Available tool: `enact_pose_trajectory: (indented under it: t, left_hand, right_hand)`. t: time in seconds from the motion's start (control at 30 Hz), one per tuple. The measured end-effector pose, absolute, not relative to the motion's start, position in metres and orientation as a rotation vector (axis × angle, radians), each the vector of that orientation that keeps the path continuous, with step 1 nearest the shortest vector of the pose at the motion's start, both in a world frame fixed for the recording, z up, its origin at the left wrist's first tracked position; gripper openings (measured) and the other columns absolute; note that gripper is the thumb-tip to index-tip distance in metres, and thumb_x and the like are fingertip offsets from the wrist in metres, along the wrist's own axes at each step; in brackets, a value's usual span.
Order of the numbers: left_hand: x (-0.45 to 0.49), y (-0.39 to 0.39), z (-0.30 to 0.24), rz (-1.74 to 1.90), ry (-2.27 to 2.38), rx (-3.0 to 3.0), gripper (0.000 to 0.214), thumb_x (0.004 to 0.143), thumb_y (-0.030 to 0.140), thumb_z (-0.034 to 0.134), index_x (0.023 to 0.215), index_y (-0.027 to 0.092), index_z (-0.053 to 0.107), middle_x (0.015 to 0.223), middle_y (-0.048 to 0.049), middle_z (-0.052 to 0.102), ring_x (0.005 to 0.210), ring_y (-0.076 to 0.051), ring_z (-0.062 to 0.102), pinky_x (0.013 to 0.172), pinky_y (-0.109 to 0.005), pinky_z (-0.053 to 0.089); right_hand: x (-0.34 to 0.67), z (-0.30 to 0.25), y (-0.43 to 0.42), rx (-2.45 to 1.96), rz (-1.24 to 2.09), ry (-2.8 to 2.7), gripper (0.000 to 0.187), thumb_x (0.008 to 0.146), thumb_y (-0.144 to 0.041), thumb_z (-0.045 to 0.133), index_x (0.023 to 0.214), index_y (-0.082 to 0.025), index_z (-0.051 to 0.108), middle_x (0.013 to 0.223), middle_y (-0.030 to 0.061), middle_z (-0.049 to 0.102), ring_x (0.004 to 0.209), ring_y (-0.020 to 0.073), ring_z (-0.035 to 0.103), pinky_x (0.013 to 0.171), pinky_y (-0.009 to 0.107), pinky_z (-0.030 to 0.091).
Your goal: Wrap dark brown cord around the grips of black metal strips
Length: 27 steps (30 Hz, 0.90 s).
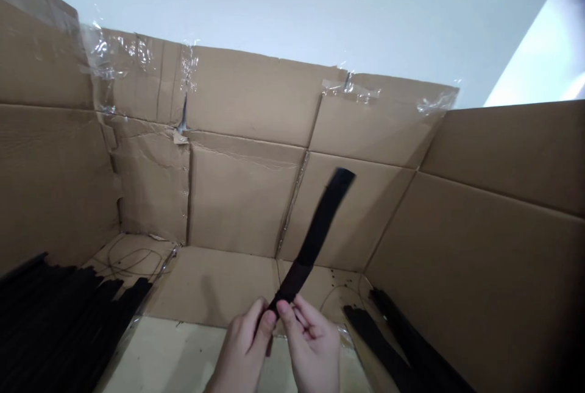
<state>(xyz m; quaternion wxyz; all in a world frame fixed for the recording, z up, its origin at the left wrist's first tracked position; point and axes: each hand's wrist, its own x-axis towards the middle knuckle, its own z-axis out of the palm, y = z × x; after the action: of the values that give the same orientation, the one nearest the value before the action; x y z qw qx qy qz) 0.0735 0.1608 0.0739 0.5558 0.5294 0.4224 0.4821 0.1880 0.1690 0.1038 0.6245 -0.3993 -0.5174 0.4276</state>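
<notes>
A long flat black strip (315, 236) rises up and to the right from my two hands, in front of the cardboard back wall. My left hand (244, 347) pinches its lower end with thumb and fingers. My right hand (313, 344) grips the same end from the right side, fingers curled around it. Both hands meet at the bottom centre of the view, above a pale board (183, 356).
Cardboard walls (247, 155) patched with clear tape enclose the work area on three sides. A heap of black strips (59, 320) lies at the lower left. A few more black strips (402, 344) lie along the right wall. Thin wire loops (132, 262) rest at the back left.
</notes>
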Motion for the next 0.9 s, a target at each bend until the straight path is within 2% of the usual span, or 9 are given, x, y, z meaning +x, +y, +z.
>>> enact_pose_trajectory:
  t: [0.07, 0.17, 0.27, 0.37, 0.5, 0.63, 0.73, 0.8, 0.9]
  left_hand:
    - [0.069, 0.16, 0.074, 1.058, 0.968, 1.217, 0.067, 0.074, 0.084, 0.042, 0.076, 0.017, 0.049, 0.058, 0.0024, 0.042, 0.053, -0.009, 0.036, 0.051, -0.022, 0.023]
    - [0.061, 0.158, 0.078, 0.846, 0.851, 1.092, 0.075, 0.066, 0.09, 0.043, 0.076, 0.016, 0.052, 0.063, -0.0011, 0.05, 0.054, -0.01, 0.041, 0.053, -0.022, 0.027]
    - [0.061, 0.155, 0.081, 1.059, 1.059, 1.224, 0.07, 0.068, 0.086, 0.048, 0.084, 0.018, 0.055, 0.071, -0.0055, 0.056, 0.067, -0.017, 0.05, 0.06, -0.025, 0.034]
    - [0.059, 0.151, 0.082, 1.229, 1.137, 1.171, 0.065, 0.069, 0.08, 0.056, 0.088, 0.018, 0.057, 0.083, -0.0081, 0.058, 0.08, -0.019, 0.051, 0.068, -0.025, 0.037]
    - [0.053, 0.151, 0.084, 0.798, 0.709, 0.99, 0.071, 0.067, 0.085, 0.052, 0.082, 0.016, 0.052, 0.063, 0.002, 0.042, 0.052, -0.008, 0.029, 0.05, -0.021, 0.022]
    - [0.06, 0.158, 0.082, 1.158, 0.936, 1.178, 0.067, 0.07, 0.082, 0.053, 0.076, 0.015, 0.053, 0.057, 0.0031, 0.039, 0.052, -0.008, 0.034, 0.05, -0.02, 0.023]
    - [0.07, 0.161, 0.076, 0.927, 0.779, 0.968, 0.077, 0.061, 0.09, 0.049, 0.075, 0.015, 0.053, 0.055, 0.0039, 0.039, 0.042, -0.005, 0.028, 0.042, -0.021, 0.016]
    - [0.073, 0.161, 0.073, 0.868, 0.722, 0.866, 0.079, 0.059, 0.091, 0.049, 0.08, 0.015, 0.054, 0.06, 0.0022, 0.046, 0.042, -0.006, 0.033, 0.041, -0.021, 0.018]
    - [0.071, 0.162, 0.075, 1.142, 0.941, 0.992, 0.072, 0.065, 0.083, 0.058, 0.09, 0.016, 0.055, 0.077, -0.0039, 0.055, 0.065, -0.011, 0.05, 0.051, -0.019, 0.033]
  right_hand:
    - [0.191, 0.105, 0.169, -0.879, 1.063, -1.279, 0.045, 0.066, -0.054, 0.079, 0.083, -0.012, 0.078, 0.054, 0.0046, 0.058, 0.053, 0.0148, 0.055, 0.053, 0.023, 0.051]
    - [0.194, 0.1, 0.167, -0.899, 1.083, -1.345, 0.051, 0.072, -0.058, 0.073, 0.092, -0.011, 0.079, 0.054, 0.0057, 0.059, 0.046, 0.013, 0.05, 0.045, 0.023, 0.047]
    - [0.189, 0.093, 0.166, -0.94, 0.984, -1.287, 0.047, 0.076, -0.055, 0.07, 0.091, -0.011, 0.079, 0.059, 0.0081, 0.062, 0.054, 0.0166, 0.057, 0.053, 0.025, 0.052]
    - [0.183, 0.09, 0.169, -0.847, 1.027, -1.27, 0.054, 0.069, -0.06, 0.074, 0.093, -0.012, 0.079, 0.052, 0.0051, 0.057, 0.054, 0.0181, 0.057, 0.056, 0.028, 0.054]
    - [0.185, 0.095, 0.17, -0.866, 1.084, -1.261, 0.045, 0.069, -0.054, 0.077, 0.084, -0.011, 0.079, 0.048, 0.0028, 0.053, 0.044, 0.0119, 0.049, 0.046, 0.022, 0.048]
    - [0.189, 0.096, 0.172, -0.858, 1.042, -1.186, 0.043, 0.065, -0.052, 0.08, 0.079, -0.012, 0.077, 0.058, 0.0069, 0.062, 0.057, 0.0172, 0.061, 0.054, 0.023, 0.053]
    - [0.189, 0.091, 0.17, -0.846, 1.113, -1.274, 0.053, 0.067, -0.059, 0.076, 0.089, -0.01, 0.077, 0.054, 0.006, 0.061, 0.048, 0.0173, 0.059, 0.045, 0.024, 0.05]
    - [0.187, 0.089, 0.168, -0.935, 1.101, -1.283, 0.053, 0.074, -0.059, 0.071, 0.092, -0.009, 0.076, 0.05, 0.0043, 0.058, 0.039, 0.0142, 0.053, 0.036, 0.022, 0.043]
    - [0.18, 0.093, 0.165, -0.997, 0.976, -1.213, 0.048, 0.074, -0.058, 0.071, 0.074, -0.01, 0.074, 0.048, 0.0039, 0.056, 0.04, 0.0129, 0.052, 0.038, 0.021, 0.044]
